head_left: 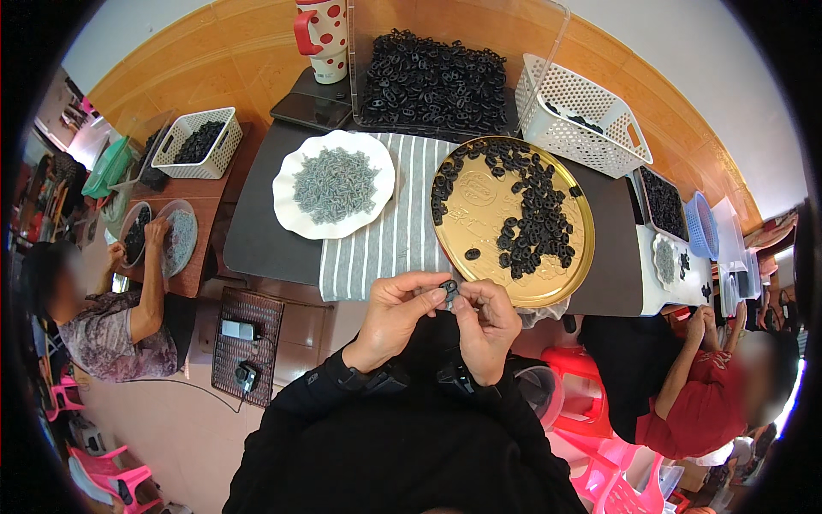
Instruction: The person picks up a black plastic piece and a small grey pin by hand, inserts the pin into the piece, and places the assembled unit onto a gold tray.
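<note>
Close in front of my body, my left hand (pixel 395 316) pinches a small black oval part (pixel 449 286) between thumb and fingers. Meeting it from the other side, my right hand (pixel 485 328) is closed at the fingertips on a tiny greyish piece (pixel 450 299) against the part; its exact kind is too small to tell. Just beyond my hands lies a round gold tray (pixel 467 231) with many loose black oval parts (pixel 537 244). Left of it, a white scalloped plate (pixel 287 210) holds a heap of small grey-blue pieces (pixel 335 186).
A striped cloth (pixel 394 257) lies under the plate and tray. Behind stand a clear bin of black parts (pixel 434 81), a white perforated basket (pixel 591 146), a dotted tumbler (pixel 327 43) and a dark flat device (pixel 310 107). Co-workers sit left and right; a red stool (pixel 578 377) stands at right.
</note>
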